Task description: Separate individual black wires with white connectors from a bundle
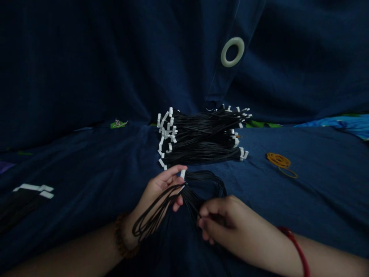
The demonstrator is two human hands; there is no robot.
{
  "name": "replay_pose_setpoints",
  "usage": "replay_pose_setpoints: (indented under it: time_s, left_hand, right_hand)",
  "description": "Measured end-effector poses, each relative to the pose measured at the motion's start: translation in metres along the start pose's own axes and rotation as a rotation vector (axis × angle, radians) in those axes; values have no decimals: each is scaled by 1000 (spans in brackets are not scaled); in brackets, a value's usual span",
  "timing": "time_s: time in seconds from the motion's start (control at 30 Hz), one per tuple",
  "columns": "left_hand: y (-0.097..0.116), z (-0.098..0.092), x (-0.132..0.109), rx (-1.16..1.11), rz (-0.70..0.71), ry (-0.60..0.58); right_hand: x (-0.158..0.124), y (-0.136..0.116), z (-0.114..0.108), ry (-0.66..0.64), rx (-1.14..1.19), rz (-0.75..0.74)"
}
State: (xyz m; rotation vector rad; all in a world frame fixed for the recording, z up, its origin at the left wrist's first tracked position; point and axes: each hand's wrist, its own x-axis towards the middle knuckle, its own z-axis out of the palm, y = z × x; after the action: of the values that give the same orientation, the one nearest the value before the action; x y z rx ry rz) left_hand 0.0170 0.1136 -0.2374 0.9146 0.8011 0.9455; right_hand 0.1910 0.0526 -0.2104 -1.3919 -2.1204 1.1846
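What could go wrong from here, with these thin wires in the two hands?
The loose black wires loop between the left hand and the right hand, so they could tangle or kink if pulled. The pile of wire bundles lies just behind, and its white connectors might snag loose strands. The dark wires also blend into the navy cloth, so a dropped strand could be hard to see.

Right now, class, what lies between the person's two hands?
The head view shows a bundle of thin black wires with a white connector, running from the left hand to the right hand.
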Motion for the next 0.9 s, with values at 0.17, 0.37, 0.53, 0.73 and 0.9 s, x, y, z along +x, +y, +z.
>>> replay_pose_setpoints:
  time_s: [0.17, 0.37, 0.53, 0.73, 0.9]
  left_hand:
    - [3, 1, -1, 23, -11, 38]
    - [10, 8, -6, 27, -18, 53]
    - [13, 10, -8, 22, -19, 83]
    - [15, 14, -11, 54, -17, 108]
    - [12, 8, -6, 73, -27, 77]
  right_hand:
    - [8, 16, 1, -91, 455, 69]
    - [11, 21, 5, -66, 486, -57]
    - [11, 22, 5, -63, 511, -54]
    - [12, 24, 9, -45, 551, -21]
    - [14, 25, 9, -39, 634, -12]
